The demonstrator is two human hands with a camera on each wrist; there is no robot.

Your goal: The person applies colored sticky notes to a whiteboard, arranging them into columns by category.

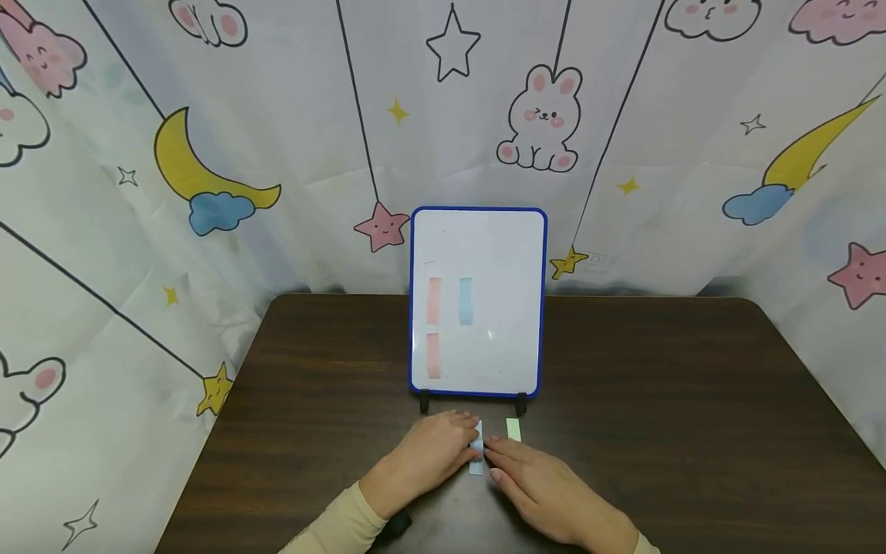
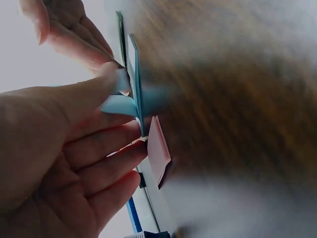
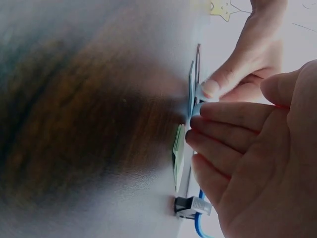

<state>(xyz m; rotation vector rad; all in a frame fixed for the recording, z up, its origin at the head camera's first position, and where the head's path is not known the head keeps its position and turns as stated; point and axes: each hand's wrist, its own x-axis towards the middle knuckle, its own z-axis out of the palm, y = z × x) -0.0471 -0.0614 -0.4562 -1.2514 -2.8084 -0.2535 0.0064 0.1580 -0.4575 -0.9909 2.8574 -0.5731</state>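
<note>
A pad of narrow blue sticky strips (image 1: 476, 468) lies on the table in front of the whiteboard. My left hand (image 1: 432, 454) is over its left side, and its thumb and a finger pinch a lifted blue strip (image 2: 120, 105), which curls away from the pad in the left wrist view. On the other side my right hand (image 1: 543, 488) rests with nearly straight fingers, its fingertips (image 3: 195, 121) close beside the blue pad. A green pad (image 1: 513, 429) lies partly behind the right hand. The pink pad (image 2: 158, 151) shows beside the left fingers; the head view hides it.
A blue-framed whiteboard (image 1: 498, 254) stands on black feet (image 1: 521, 404) behind the hands. Two pink strips (image 1: 434, 300) and one blue strip (image 1: 466, 301) are stuck on it. A dark object (image 1: 394, 529) sits under the left forearm. Patterned cloth (image 1: 298, 92) surrounds the table.
</note>
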